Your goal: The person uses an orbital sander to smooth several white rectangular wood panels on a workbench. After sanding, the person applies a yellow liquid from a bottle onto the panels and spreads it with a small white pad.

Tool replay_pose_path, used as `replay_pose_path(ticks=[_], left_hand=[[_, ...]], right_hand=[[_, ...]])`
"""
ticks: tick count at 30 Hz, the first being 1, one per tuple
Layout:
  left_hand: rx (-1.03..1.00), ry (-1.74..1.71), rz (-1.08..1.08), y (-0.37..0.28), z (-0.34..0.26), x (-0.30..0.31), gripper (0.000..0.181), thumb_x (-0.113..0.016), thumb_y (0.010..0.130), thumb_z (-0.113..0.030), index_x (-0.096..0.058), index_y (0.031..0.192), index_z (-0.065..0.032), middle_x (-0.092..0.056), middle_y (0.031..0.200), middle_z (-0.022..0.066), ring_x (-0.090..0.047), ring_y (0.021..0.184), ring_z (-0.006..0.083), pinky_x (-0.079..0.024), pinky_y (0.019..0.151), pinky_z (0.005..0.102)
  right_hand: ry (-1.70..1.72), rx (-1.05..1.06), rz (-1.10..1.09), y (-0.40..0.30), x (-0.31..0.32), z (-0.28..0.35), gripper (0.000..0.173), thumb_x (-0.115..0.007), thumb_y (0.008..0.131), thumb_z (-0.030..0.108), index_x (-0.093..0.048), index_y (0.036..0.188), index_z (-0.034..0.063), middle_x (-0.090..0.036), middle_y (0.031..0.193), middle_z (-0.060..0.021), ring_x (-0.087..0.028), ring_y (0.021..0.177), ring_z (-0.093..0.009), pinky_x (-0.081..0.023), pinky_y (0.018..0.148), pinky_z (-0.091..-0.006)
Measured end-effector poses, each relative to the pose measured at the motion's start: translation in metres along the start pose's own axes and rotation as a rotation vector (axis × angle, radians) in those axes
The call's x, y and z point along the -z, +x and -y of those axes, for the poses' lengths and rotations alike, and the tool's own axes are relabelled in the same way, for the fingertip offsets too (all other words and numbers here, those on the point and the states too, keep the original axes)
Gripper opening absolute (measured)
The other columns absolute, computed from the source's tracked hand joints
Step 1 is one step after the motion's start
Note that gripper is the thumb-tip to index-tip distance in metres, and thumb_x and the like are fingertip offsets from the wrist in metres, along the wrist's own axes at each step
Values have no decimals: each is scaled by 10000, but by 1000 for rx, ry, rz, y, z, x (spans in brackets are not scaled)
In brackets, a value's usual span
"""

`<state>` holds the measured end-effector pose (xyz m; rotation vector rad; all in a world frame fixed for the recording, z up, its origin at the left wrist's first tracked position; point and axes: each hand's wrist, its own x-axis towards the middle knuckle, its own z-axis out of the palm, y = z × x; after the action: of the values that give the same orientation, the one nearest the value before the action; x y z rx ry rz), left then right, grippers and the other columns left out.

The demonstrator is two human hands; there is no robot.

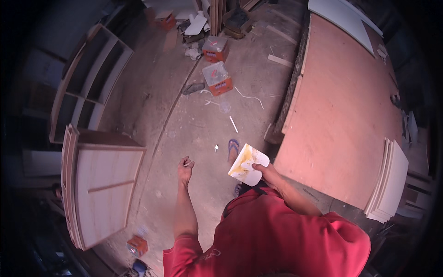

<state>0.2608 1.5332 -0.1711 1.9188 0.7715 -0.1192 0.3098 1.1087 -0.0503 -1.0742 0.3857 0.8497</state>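
Observation:
My right hand (267,173) grips a white flat board (254,174) with one rounded end, its thumb on top. Yellowish smears, like glue or filler, cover much of the board's upper face. My left hand (186,169) hangs in the air over the concrete floor, fingers curled. Something small and pale may sit between its thumb and fingers, too small to make out. Below the board, a foot in a blue flip-flop (234,143) stands on the floor.
Right stands a bench with a reddish-brown sheet top (346,114) and stacked white panels (387,183). On the left are a wooden panelled cabinet (107,183) and an open shelf unit (91,74). Orange containers (221,86), a dark shoe (193,88) and offcuts (280,60) lie ahead.

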Motion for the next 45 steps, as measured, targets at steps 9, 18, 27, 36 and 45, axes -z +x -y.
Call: replay_pose_path(ticks=[9,18,27,36,45], left_hand=[[224,190,433,182,3,79,271,-739,885,12,-763,1153,-19,-553,663,-21,-518,596,105,-442,493,289],[751,336,641,315,-80,67,475,-446,1045,-220,-621,1463,-80,-684,1222,133,-691,959,328,-626,826,554],[502,65,494,626,-247,-127,304,-658,1015,-277,-667,1291,-151,-692,1008,78,-687,829,296,-561,683,482],[-414,250,735,811,-606,-442,781,-761,877,-34,-444,1591,-53,-505,1515,207,-580,1319,306,-519,1064,406],[-275,412,974,922,-827,-611,610,-723,956,-84,-538,1532,-7,-656,1303,118,-631,1180,212,-583,821,321]], right_hand=[[102,422,32,159,-105,203,589,-755,984,112,-530,1512,-24,-708,1354,-96,-671,1223,-180,-539,1043,-346],[-159,582,-265,264,-60,402,361,-758,982,141,-715,1278,-61,-775,1220,-113,-717,1087,-169,-557,981,-345],[401,422,-572,403,47,530,338,-739,996,111,-711,1276,-76,-767,1233,-168,-763,1043,-238,-599,921,-377],[450,544,-682,475,150,716,347,-704,1024,108,-675,1324,-64,-775,1213,-162,-780,1039,-252,-631,948,-396],[535,520,-594,685,296,886,466,-717,993,182,-644,1392,-47,-755,1224,-136,-736,1089,-264,-571,956,-392]])
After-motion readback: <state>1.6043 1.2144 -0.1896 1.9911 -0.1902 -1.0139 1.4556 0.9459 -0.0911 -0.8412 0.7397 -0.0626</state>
